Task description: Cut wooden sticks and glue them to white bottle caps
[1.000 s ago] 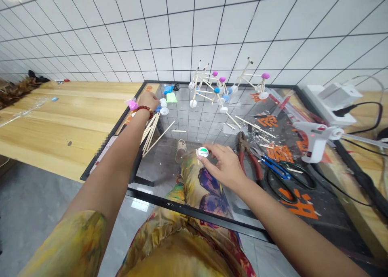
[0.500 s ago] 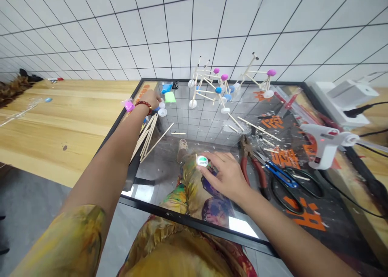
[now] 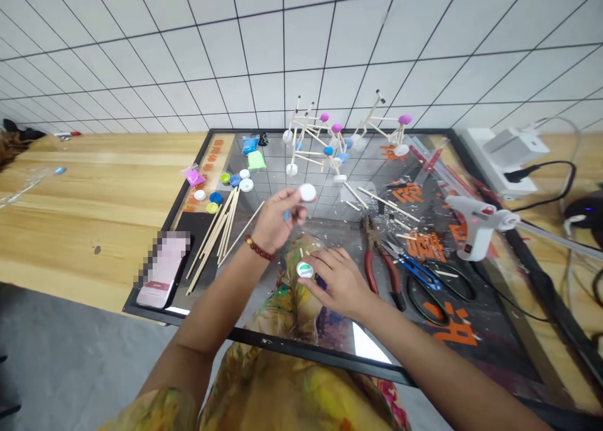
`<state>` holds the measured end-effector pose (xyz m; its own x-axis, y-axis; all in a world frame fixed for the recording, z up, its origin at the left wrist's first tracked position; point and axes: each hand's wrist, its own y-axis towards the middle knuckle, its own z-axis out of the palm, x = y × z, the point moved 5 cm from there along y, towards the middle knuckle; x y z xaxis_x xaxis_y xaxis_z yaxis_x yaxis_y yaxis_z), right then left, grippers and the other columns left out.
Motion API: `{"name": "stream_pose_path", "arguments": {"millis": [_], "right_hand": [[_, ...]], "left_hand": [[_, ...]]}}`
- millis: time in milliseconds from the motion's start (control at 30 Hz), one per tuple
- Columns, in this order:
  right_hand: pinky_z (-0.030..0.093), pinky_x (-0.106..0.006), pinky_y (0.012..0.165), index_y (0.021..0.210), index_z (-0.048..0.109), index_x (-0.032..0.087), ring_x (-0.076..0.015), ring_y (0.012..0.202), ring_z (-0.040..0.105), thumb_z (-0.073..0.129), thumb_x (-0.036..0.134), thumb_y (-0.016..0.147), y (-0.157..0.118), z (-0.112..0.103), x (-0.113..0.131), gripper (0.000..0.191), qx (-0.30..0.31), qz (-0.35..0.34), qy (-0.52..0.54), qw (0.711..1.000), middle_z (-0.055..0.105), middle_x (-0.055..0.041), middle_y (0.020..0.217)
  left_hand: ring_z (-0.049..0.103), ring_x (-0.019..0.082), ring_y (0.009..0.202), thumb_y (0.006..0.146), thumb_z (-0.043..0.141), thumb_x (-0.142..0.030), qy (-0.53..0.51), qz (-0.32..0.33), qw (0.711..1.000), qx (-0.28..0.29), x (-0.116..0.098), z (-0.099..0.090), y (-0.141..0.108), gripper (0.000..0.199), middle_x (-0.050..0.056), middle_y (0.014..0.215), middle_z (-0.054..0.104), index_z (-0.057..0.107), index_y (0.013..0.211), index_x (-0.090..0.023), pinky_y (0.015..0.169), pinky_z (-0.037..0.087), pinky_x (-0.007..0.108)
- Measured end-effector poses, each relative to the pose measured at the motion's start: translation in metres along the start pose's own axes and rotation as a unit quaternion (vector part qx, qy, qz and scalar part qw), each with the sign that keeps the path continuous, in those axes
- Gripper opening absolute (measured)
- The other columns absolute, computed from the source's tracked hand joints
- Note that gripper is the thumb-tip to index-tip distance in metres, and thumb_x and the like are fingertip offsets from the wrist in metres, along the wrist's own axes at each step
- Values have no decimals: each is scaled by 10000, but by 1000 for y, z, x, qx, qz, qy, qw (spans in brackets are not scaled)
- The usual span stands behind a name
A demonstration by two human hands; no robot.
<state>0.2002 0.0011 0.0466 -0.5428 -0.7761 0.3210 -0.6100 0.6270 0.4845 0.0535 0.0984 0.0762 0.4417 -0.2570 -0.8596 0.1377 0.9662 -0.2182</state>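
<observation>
My left hand (image 3: pixel 279 220) is raised over the glass tabletop, pinching a white bottle cap (image 3: pixel 308 193) between thumb and fingers. A bit of blue (image 3: pixel 287 215) shows among its curled fingers, too small to make out. Lower down, my right hand (image 3: pixel 336 280) grips another white bottle cap (image 3: pixel 304 269), which has a green logo on its top. A short stick end pokes out just behind that cap. Several loose bottle caps (image 3: pixel 245 185), white, blue, yellow and green, lie left of my hands. Beside them is a bunch of wooden sticks (image 3: pixel 214 236).
Stick figures with cap wheels (image 3: pixel 325 143) stand at the back. On the right lie pliers (image 3: pixel 372 249), scissors (image 3: pixel 426 274) and a hot glue gun (image 3: pixel 473 223). A phone (image 3: pixel 162 274) rests at the front left. Coloured clay packets (image 3: pixel 255 161) sit at the back left.
My left hand has come back from the caps at the far left toward the middle, now with a white cap. My right hand still holds its cap. The view has shifted slightly, uncovering the phone.
</observation>
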Motion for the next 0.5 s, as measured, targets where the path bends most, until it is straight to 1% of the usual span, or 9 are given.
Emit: {"name": "stream_pose_path", "arguments": {"millis": [33, 67, 100, 167, 267, 367, 433, 500], "right_hand": [[459, -399, 799, 1122, 686, 173, -242, 867, 661, 618, 396, 992, 0, -1, 0, 267, 0, 3, -1, 1000, 754, -99, 995], [456, -397, 788, 1119, 685, 169, -241, 853, 654, 617, 400, 991, 1, -1, 0, 273, -2, 7, -2, 1000, 748, -98, 973], [451, -396, 774, 1119, 683, 162, -240, 836, 646, 616, 398, 990, 1, -2, 0, 277, -5, 10, -4, 1000, 741, -97, 951], [440, -396, 757, 1133, 676, 151, -240, 815, 632, 610, 374, 989, 1, -2, 0, 273, -8, 19, -12, 1000, 734, -97, 928], [433, -400, 772, 1174, 665, 153, -242, 837, 624, 599, 332, 990, 1, -1, -1, 265, -5, 30, -21, 999, 742, -101, 973], [426, -401, 797, 1211, 660, 143, -245, 875, 620, 585, 312, 996, 0, 1, -2, 283, 0, 30, -32, 999, 742, -109, 1026], [416, -398, 806, 1216, 666, 137, -247, 887, 616, 575, 308, 1001, 0, 3, -2, 289, 8, 34, -47, 998, 736, -110, 1035], [401, -397, 804, 1199, 683, 140, -255, 897, 618, 575, 325, 1002, 1, 7, -3, 291, 26, 54, -76, 995, 730, -114, 1033]], "left_hand": [[539, 80, 571, 756, 797, -375, -21, -17, 1000, 12, 11, 8, -6, 289, 44, 859, 724, 620, 876, -180, 517, 391, 208], [537, 85, 556, 741, 803, -388, -32, -32, 999, 17, 20, 11, -11, 310, 51, 841, 727, 627, 889, -179, 496, 374, 208], [530, 87, 537, 728, 803, -385, -38, -42, 998, 12, 26, 10, -13, 318, 58, 829, 731, 627, 893, -176, 472, 346, 206], [527, 90, 512, 696, 796, -350, -42, -41, 998, -10, 32, 0, -12, 329, 60, 812, 736, 631, 920, -174, 447, 316, 204], [540, 93, 506, 654, 786, -302, -42, -25, 997, -53, 35, -17, -3, 372, 59, 833, 749, 629, 968, -179, 433, 316, 200], [498, 70, 475, 644, 824, -331, -28, 4, 995, -96, 41, -26, 4, 398, 13, 758, 709, 623, 952, -179, 414, 268, 179], [469, 56, 462, 643, 855, -364, -6, 28, 995, -96, 45, -25, 7, 427, -13, 708, 676, 632, 954, -174, 408, 235, 165], [467, 51, 467, 651, 870, -398, 5, 39, 996, -83, 48, -24, 9, 450, -15, 700, 671, 646, 966, -167, 407, 230, 159]]}}
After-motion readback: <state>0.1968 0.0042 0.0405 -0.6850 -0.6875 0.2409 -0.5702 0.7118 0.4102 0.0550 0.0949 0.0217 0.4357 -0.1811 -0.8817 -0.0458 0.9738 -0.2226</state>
